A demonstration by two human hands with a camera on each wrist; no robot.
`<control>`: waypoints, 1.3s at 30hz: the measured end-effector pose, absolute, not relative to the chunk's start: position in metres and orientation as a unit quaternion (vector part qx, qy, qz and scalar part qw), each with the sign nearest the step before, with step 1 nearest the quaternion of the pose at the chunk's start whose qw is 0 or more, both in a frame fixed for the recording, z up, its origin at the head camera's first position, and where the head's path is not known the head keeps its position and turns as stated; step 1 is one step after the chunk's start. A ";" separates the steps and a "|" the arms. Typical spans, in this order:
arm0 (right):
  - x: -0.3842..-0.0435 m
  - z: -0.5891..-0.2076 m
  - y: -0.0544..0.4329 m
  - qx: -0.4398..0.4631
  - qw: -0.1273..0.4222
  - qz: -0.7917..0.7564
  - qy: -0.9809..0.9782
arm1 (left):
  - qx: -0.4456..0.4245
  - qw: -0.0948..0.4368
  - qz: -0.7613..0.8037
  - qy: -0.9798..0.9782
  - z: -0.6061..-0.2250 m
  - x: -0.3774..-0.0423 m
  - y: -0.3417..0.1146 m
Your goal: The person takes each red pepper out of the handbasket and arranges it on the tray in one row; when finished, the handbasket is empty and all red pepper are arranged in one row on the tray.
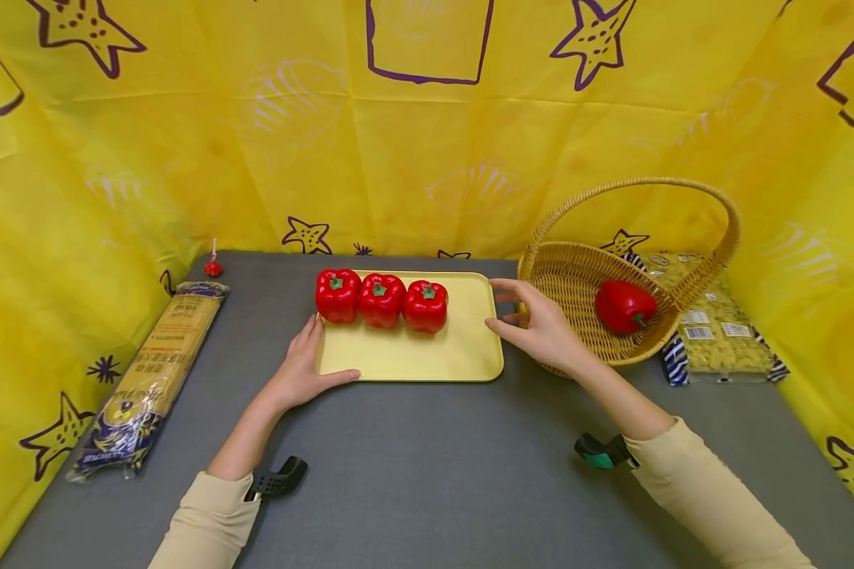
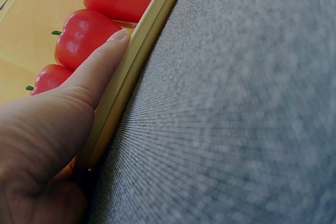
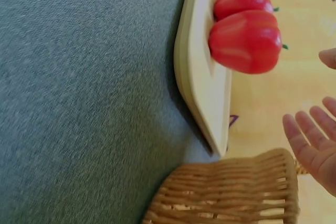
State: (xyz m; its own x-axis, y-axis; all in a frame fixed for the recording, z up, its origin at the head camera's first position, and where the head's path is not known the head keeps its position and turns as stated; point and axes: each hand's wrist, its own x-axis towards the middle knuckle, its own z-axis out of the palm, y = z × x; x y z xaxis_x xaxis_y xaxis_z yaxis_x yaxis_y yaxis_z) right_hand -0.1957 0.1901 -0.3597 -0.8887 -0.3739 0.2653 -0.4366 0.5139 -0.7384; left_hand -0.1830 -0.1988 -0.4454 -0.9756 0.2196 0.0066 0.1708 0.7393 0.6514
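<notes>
A pale yellow tray [image 1: 406, 359] lies on the grey table with three red bell peppers in a row along its far left part: left [image 1: 338, 296], middle [image 1: 381, 300] and right [image 1: 425, 307]. My left hand [image 1: 300, 371] holds the tray's near left corner, thumb along the front rim and fingers at the left side. In the left wrist view, the thumb [image 2: 100, 69] lies on the rim; the other fingers are mostly hidden. At the tray's right edge is my right hand [image 1: 537, 324], fingers spread and holding nothing. The right wrist view shows it apart from the tray.
Right of the tray stands a wicker basket [image 1: 565, 276] with a tall handle and one red bell pepper [image 1: 625, 307] inside. A pasta bag [image 1: 729, 340] lies behind it. At left are a spaghetti pack [image 1: 153, 371] and a small red item [image 1: 213, 269]. Yellow cloth [image 1: 413, 182] encloses the table.
</notes>
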 end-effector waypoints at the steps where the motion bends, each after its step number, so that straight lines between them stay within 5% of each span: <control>1: -0.194 -0.359 0.192 0.232 0.037 0.436 -0.868 | 0.105 0.035 0.345 0.932 -0.446 -0.183 -0.199; 39: -0.185 -0.374 0.264 0.163 0.161 0.392 -0.891 | 0.104 0.037 0.342 0.933 -0.445 -0.183 -0.199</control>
